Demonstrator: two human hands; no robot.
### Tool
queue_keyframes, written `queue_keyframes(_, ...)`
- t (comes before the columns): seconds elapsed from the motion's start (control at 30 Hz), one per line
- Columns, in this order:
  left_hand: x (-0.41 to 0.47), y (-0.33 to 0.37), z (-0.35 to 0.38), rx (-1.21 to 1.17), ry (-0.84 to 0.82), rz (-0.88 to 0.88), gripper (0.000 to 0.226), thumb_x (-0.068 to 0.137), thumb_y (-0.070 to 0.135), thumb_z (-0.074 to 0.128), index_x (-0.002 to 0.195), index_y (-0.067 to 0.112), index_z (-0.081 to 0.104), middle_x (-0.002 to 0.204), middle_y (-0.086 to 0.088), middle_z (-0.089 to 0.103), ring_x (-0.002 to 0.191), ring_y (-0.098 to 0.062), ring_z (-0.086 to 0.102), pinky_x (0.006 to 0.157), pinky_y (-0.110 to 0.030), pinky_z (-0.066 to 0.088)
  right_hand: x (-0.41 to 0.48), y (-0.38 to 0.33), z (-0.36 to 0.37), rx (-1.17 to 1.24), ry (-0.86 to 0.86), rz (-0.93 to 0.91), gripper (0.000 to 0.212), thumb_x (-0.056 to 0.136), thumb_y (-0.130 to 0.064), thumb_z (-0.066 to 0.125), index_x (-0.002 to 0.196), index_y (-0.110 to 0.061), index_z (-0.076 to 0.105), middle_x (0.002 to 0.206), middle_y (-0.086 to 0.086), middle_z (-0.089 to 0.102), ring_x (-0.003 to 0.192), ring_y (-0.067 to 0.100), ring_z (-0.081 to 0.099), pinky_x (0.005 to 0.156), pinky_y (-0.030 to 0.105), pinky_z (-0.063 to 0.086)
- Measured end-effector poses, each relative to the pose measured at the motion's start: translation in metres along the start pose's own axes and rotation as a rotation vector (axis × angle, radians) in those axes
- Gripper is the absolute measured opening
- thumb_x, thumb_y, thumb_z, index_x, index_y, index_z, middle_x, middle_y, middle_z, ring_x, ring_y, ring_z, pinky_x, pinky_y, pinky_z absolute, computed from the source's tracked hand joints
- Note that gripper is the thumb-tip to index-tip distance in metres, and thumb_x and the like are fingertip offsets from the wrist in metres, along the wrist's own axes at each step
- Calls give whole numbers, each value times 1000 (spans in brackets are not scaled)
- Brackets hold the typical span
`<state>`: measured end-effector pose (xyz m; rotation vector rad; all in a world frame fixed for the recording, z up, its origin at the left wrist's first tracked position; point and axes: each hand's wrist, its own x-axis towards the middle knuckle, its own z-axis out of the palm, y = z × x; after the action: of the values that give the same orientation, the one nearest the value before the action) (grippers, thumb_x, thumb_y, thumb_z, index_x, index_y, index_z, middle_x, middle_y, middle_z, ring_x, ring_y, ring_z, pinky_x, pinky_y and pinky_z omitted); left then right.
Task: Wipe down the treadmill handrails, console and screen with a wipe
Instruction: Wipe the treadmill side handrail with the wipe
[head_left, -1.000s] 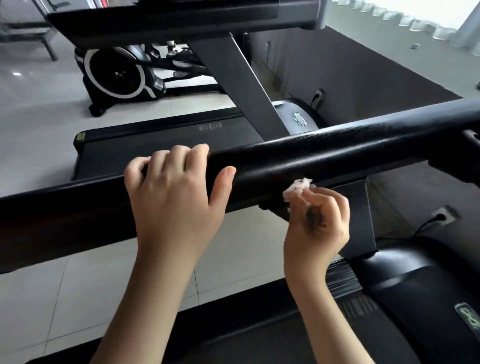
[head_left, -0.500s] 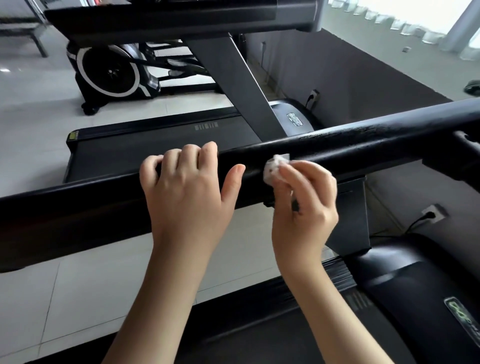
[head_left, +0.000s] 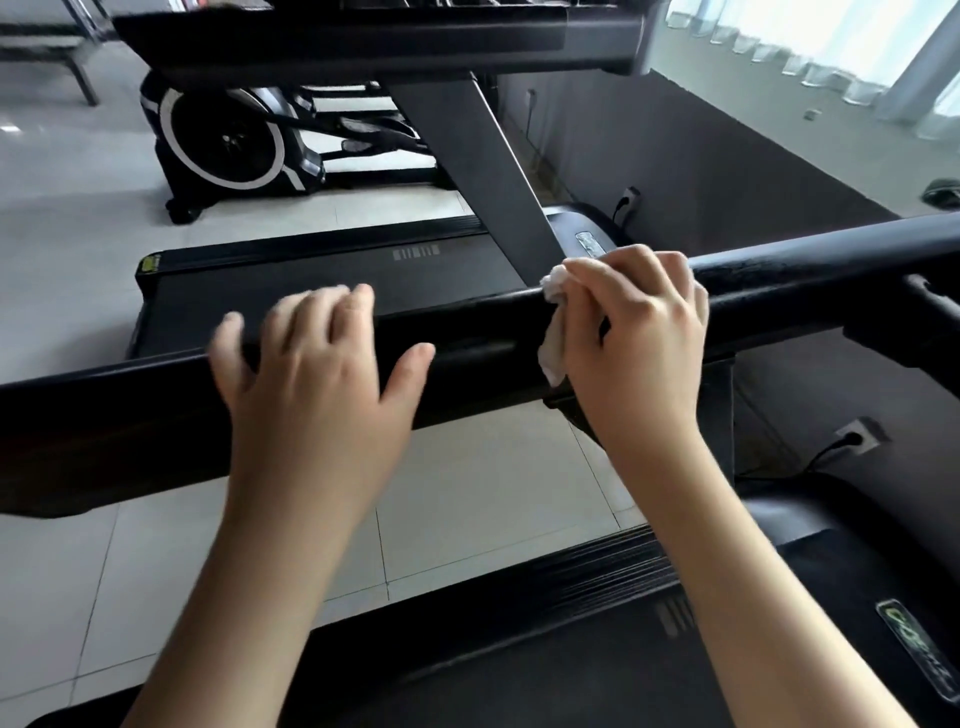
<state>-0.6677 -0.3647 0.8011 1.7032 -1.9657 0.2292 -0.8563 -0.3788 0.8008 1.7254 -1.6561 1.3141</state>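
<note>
One fat black handrail (head_left: 831, 280) runs right across in front of me. Past it there's one more treadmill (head_left: 311, 291) on the floor, and one flywheel machine (head_left: 228, 140) behind that. Both hands are at the rail. My left hand (head_left: 311, 374) is a bit blurry, fingers spread apart and laid over the rail's top edge, gripping nothing. My right hand (head_left: 639, 332) is near it, fingers curled and clamped on the one white wipe (head_left: 553, 338). The wipe is pressed to the rail's top edge, hanging down the near face, poking out left of my fingers.
</note>
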Motion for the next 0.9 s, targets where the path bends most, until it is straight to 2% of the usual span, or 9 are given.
queue_keyframes(0.07, -5, -10, -1, 5, -1, 8, 61, 91, 52, 34, 123, 6, 58, 117, -12, 63, 115, -33, 53, 105, -56, 26, -4, -7, -1, -22, -27, -11, 17, 89, -18, 56, 91, -15, 73, 91, 2, 66, 91, 26, 54, 84, 32, 33)
queue_keyframes(0.2, -6, -13, 0, 3, 24, 25, 57, 91, 50, 35, 120, 7, 60, 110, -12, 64, 107, -34, 55, 99, -50, 28, -17, -15, -4, -12, -156, -216, 21, 90, -17, 58, 104, -10, 71, 101, 5, 64, 98, 23, 50, 85, 35, 37)
queue_keyframes(0.37, -6, -15, 1, 2, 36, 48, 58, 92, 49, 35, 121, 6, 59, 110, -12, 64, 106, -34, 56, 98, -49, 28, -22, 15, -5, 37, 7, -186, 25, 99, -13, 50, 107, -5, 73, 104, 8, 64, 96, 25, 52, 83, 41, 46)
queue_keyframes(0.47, -6, -15, 3, 2, 69, 50, 57, 92, 48, 36, 121, 5, 60, 109, -13, 64, 104, -35, 57, 98, -49, 28, -44, 0, 1, 122, 38, -219, 20, 95, -2, 55, 105, 4, 71, 108, -2, 53, 94, 19, 50, 87, 28, 43)
queue_keyframes(0.57, -6, -15, 3, 9, 79, 55, 57, 93, 48, 36, 121, 5, 59, 109, -13, 64, 105, -35, 56, 98, -49, 28, -49, 9, 3, 193, 17, -178, 21, 98, -8, 56, 101, 4, 72, 109, -6, 56, 101, 5, 52, 88, 20, 40)
queue_keyframes(0.63, -6, -16, 4, 9, 80, 61, 57, 93, 48, 35, 121, 5, 59, 109, -13, 64, 105, -35, 56, 97, -49, 28, -52, 18, 3, 131, 51, -134, 20, 98, -7, 56, 101, 4, 72, 102, 3, 64, 95, 18, 59, 91, 17, 35)
queue_keyframes(0.7, -6, -16, 4, 9, 85, 63, 56, 93, 48, 35, 122, 5, 59, 109, -14, 63, 105, -35, 55, 97, -49, 28, -64, 18, 7, 84, 96, -96, 16, 95, -3, 59, 96, 5, 74, 100, 5, 60, 84, 26, 57, 88, 15, 36)
queue_keyframes(0.77, -7, -16, 5, 10, 96, 63, 56, 93, 48, 36, 122, 5, 58, 109, -13, 63, 105, -35, 54, 97, -49, 27, -76, 10, 14, 100, 77, -102, 11, 90, 1, 64, 88, 4, 74, 100, 1, 54, 83, 24, 55, 84, 13, 39)
queue_keyframes(0.9, -7, -17, 6, 18, 117, 70, 54, 94, 47, 37, 122, 6, 58, 108, -13, 63, 104, -34, 54, 98, -47, 26, -79, 15, 16, 128, 84, -158, 5, 84, 5, 69, 83, 3, 74, 101, -3, 54, 86, 18, 54, 91, 9, 37)
